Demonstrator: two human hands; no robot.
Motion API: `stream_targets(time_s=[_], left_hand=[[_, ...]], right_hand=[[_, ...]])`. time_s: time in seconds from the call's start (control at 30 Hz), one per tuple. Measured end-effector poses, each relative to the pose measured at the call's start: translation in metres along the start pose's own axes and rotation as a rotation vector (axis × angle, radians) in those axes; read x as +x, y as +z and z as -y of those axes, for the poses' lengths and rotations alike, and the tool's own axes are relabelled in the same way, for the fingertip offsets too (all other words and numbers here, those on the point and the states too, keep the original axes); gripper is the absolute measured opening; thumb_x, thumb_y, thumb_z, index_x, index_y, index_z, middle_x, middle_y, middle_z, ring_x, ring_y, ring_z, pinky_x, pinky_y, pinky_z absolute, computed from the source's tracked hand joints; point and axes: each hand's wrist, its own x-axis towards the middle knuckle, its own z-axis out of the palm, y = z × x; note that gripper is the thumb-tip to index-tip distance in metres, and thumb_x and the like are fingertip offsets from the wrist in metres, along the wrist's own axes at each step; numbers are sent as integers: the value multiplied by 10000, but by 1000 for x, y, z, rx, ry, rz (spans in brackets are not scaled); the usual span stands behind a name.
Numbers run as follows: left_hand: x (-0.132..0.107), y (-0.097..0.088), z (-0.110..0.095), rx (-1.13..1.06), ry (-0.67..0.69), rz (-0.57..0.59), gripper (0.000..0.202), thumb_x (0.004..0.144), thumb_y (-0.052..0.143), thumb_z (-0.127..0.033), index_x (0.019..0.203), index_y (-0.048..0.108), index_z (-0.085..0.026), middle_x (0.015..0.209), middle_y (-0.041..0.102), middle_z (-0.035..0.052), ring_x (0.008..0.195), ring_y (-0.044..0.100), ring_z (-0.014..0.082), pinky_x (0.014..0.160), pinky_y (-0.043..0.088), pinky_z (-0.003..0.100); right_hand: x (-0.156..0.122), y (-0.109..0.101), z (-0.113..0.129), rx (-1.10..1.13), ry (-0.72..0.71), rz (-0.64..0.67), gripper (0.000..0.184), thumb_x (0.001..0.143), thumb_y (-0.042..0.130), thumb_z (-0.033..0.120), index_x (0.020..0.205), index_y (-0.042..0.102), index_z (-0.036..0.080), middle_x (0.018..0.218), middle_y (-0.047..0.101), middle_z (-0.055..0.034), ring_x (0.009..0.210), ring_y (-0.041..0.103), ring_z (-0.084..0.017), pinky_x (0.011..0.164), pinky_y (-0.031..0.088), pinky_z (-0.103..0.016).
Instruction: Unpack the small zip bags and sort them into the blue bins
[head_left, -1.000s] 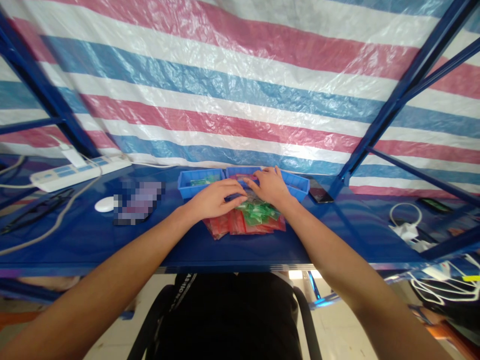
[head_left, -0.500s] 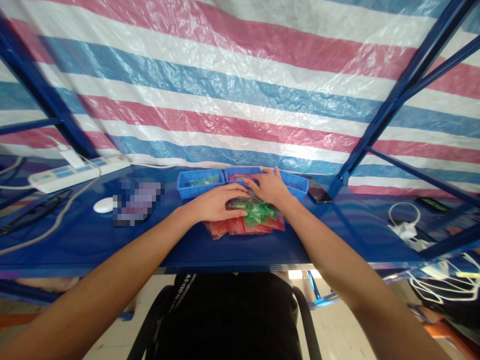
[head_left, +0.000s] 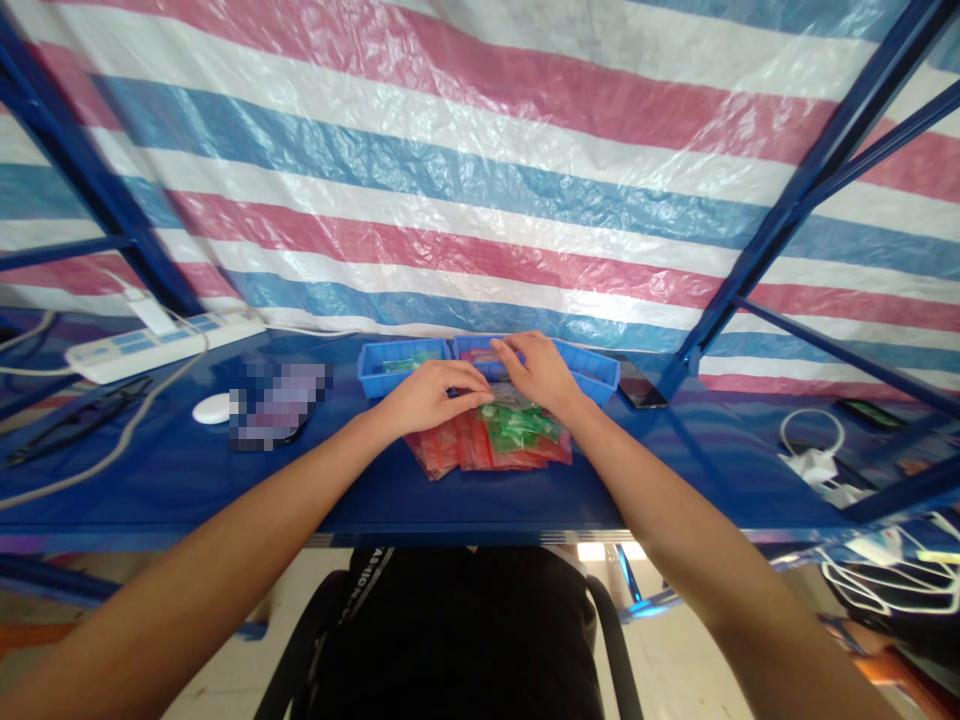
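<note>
My left hand has its thumb and fingers pinched together at the edge of a clear plastic bag. My right hand is bent over the blue bins, thumb and fingers drawn in; what lies under its fingertips is hidden. Below both hands, green zip bags lie on top of a spread pile of red zip bags. Behind them stand a left blue bin with green bags in it, a middle blue bin with something red inside, and a right blue bin, partly covered by my right hand.
A dark phone lies right of the bins on the blue table. To the left are a blurred-out purple item, a white mouse-like object and a power strip. A striped sheet hangs behind.
My left hand has lifted off the bag pile, and its spread fingers have closed into a pinch. My right hand's fingers have drawn in, still above the bins.
</note>
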Motion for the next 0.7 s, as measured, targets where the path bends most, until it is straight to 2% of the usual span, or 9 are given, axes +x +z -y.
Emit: stream_targets(time_s=[0.07,0.2,0.3,0.37,0.5,0.63,0.7], left_hand=[[0,-1,0,22,-44,-80,347,1042,613,-492,1045,852,-240,1065,811,84,958,759,227,908,583,342],[-2,-2,4,55,-186,-279,387,1025,630,-542,1046,846,-221,962,809,56,784,718,194,719,544,296],[-4,-1,7,19,-253,-404,410,1011,642,-570,1069,841,-217,963,814,52,783,712,198,678,525,287],[-4,0,8,-29,-271,-458,405,1000,661,-571,1076,838,-215,1002,820,56,832,727,209,707,535,290],[-2,4,9,-174,-294,-460,394,969,715,-554,1111,818,-201,1059,819,72,898,753,221,791,575,308],[-1,6,14,-356,-286,-439,532,915,790,-504,1335,714,-187,1096,801,99,949,772,236,843,609,334],[-1,7,18,-399,-284,-430,540,905,801,-483,1337,700,-176,1099,797,109,981,778,246,882,620,357]], right_hand=[[0,-1,2,70,-24,-45,566,1142,327,536,1115,773,189,1141,801,-97,1127,686,-267,1105,440,-377],[-2,-2,8,243,-25,-88,486,1111,434,556,1071,781,219,1130,808,-69,1131,695,-253,1094,482,-381],[-3,3,12,497,-25,-15,397,1008,627,597,1122,770,245,1114,812,-49,1079,734,-248,1022,547,-388],[-3,10,12,668,-15,53,430,899,773,580,1161,749,240,1036,815,-39,974,761,-241,931,585,-379],[-1,25,7,845,93,89,433,825,843,526,1120,729,230,885,797,-9,749,726,-196,744,594,-338],[2,29,4,975,136,42,399,803,864,494,1067,726,228,899,794,-12,754,716,-180,724,609,-327],[2,28,4,1015,158,13,388,787,878,487,1030,720,227,895,788,-13,769,719,-181,703,611,-316]])
